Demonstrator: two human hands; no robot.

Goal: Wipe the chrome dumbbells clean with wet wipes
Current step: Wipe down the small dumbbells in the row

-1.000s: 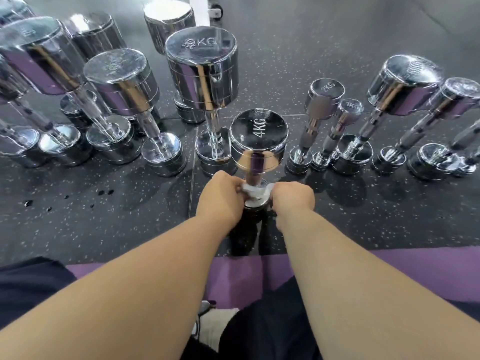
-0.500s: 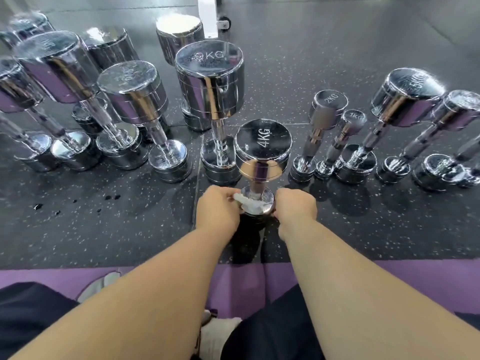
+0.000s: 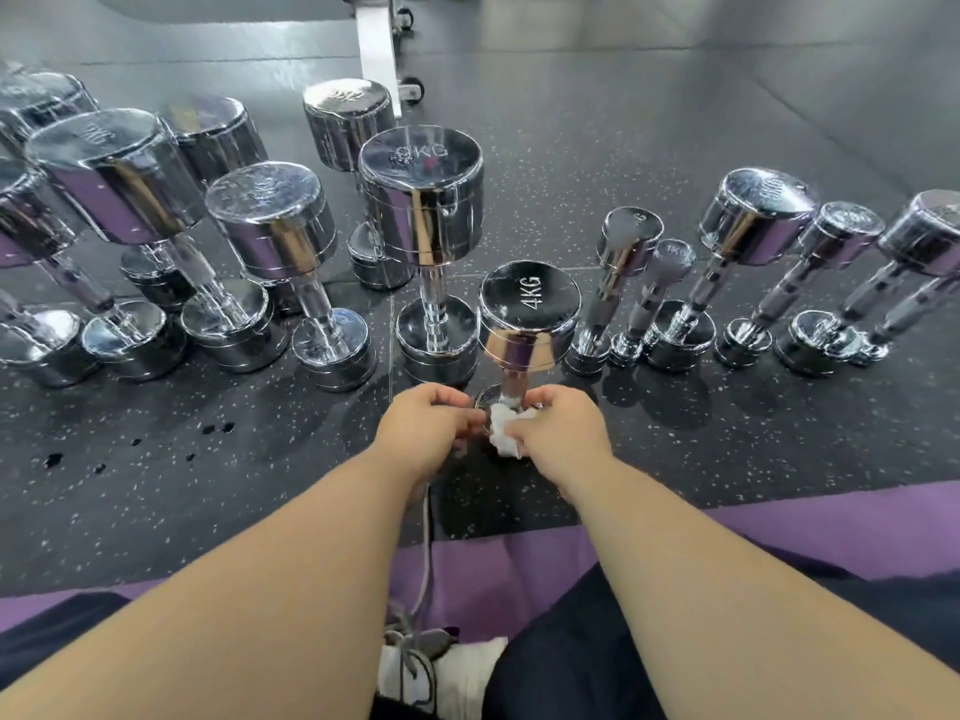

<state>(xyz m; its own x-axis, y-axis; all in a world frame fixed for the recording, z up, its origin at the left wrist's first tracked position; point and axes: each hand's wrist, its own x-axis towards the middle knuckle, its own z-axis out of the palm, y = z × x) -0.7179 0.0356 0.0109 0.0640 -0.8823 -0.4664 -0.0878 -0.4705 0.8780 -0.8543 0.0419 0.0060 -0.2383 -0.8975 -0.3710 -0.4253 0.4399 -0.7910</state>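
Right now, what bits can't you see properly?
Head view:
- 4KG dumbbell lower head: mostly hidden behind left hand, right hand and wet wipe.
- Far-left dumbbells: cut by the left edge, blurred.
- Weight label on the slim dumbbell right of it: too blurred to read.

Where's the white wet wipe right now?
Head view, centre: the crumpled white wet wipe lies at the base of the upright chrome 4KG dumbbell, pinched by the right hand, left hand beside it.
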